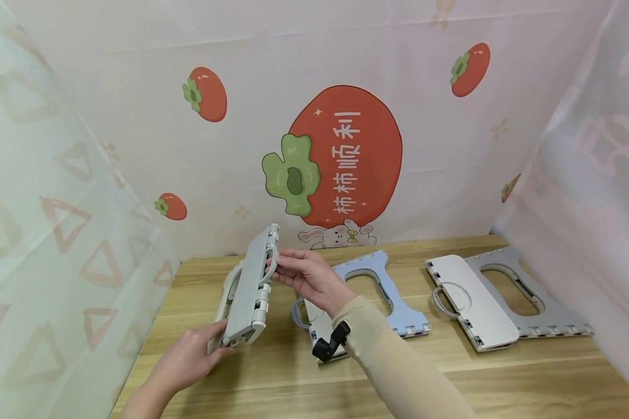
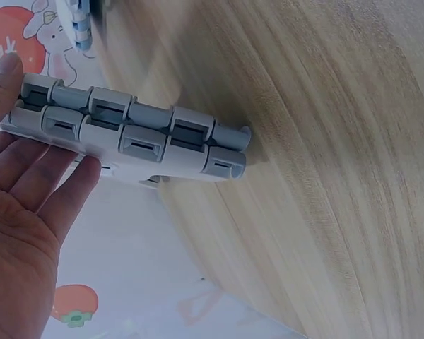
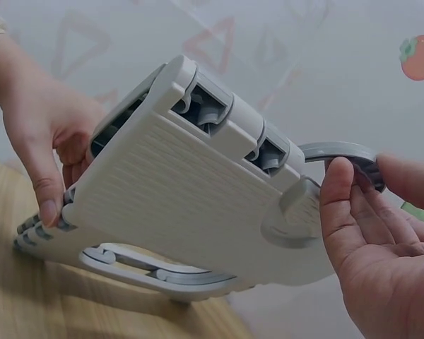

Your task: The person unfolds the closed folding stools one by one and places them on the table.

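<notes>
With our left hand (image 1: pixel 191 355) we grip a hinged edge of a pale grey folding step stool (image 1: pixel 248 291), thumb on one side and fingers on the other. Our right hand (image 1: pixel 311 276) pinches its carry handle (image 3: pixel 337 149), which sticks out from the seat panel (image 3: pixel 173 180). We have the stool tilted at the left of the worktop (image 1: pixel 278 384); we cannot tell whether its lower edge touches the wood. Just to its right, partly behind our right arm, we see a blue-and-white folding stool (image 1: pixel 406 311) lying down. Farther right lies a grey-and-white folding stool (image 1: pixel 477 305), and behind everything hangs persimmon-printed cloth (image 1: pixel 251 70).
</notes>
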